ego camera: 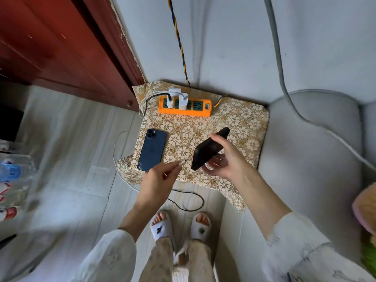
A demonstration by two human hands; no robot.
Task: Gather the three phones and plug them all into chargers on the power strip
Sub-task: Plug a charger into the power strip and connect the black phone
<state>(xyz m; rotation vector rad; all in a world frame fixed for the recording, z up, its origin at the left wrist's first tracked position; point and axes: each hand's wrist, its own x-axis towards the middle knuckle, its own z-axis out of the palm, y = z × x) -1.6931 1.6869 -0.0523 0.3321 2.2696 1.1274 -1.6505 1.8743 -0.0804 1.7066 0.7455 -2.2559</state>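
The right hand (225, 159) holds the black phone (209, 148) tilted above the worktop (244, 123); the left hand (160, 176) pinches a cable plug (181, 163) just beside its lower end. Misalignment risks a failed insertion; a loose grip risks dropping it.

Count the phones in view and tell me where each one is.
2. A blue phone lies back-up on the patterned cloth; a black phone is held in the right hand. The third isn't visible.

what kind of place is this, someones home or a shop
Most likely a home, perhaps a living room corner: a grey sofa, a small stand with a floral cover holding an orange power strip, and a person in house slippers.
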